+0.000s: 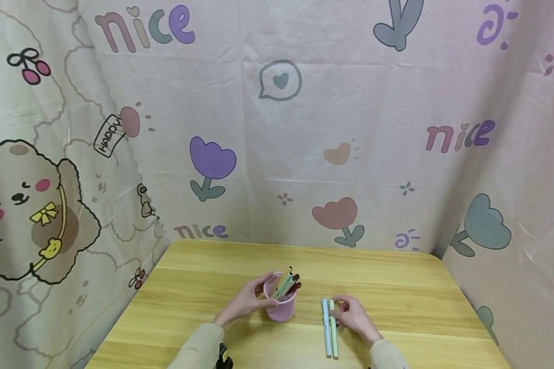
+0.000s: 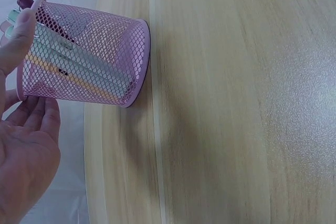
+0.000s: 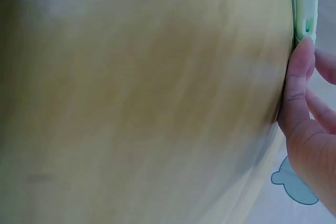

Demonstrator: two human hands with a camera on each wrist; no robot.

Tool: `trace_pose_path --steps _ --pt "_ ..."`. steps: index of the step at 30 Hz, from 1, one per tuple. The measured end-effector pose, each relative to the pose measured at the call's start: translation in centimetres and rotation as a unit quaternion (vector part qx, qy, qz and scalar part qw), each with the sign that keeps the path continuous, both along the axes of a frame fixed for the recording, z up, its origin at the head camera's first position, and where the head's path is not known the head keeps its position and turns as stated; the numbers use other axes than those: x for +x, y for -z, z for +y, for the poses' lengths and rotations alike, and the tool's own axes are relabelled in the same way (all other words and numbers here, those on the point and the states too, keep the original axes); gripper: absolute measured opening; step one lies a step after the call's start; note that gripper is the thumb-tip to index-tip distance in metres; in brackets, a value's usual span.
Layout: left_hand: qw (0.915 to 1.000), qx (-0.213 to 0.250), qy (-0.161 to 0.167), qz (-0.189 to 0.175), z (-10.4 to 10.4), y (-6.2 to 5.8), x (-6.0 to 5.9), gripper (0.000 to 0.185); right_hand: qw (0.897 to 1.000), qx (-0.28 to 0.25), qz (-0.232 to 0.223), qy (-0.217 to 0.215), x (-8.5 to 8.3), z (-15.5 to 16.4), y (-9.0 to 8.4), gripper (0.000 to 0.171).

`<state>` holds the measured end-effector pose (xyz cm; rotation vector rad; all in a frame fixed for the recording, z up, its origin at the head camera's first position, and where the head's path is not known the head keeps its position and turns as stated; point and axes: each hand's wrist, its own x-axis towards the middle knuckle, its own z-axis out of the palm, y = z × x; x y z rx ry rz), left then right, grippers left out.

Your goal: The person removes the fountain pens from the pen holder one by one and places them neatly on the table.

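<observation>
I am sitting at a light wooden desk, and my left hand is wrapped around the side of a pink mesh pen holder that stands near the middle of the desk, thumb on its rim and fingers curved along its wall. Several pens already lean inside it, green, brown and dark red ones among them. My right hand rests on the desk to the right of the holder, its fingertips touching the upper end of a light green pen; the fingers look bent around that end, though I cannot tell whether they have closed into a real pinch. A light blue pen lies just beside the green one, the two side by side and pointing toward the near edge. As I judge it, most pens are already in the holder, and these two on the desk are what remains. A cartoon-printed cloth hangs behind the desk.
</observation>
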<state>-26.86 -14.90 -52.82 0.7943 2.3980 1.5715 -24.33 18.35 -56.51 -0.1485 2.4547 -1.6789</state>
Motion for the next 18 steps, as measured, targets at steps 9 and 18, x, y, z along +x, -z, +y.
trace_pose_path --steps 9,18 --pt "1.0000 -0.005 -0.003 -0.007 0.12 -0.27 0.16 0.091 1.000 0.002 0.001 -0.002 0.02 0.09 -0.08 0.051" --pt "0.9998 -0.003 -0.011 -0.016 0.29 -0.28 0.20 0.091 1.000 0.000 -0.002 -0.007 0.01 0.15 -0.04 0.052"
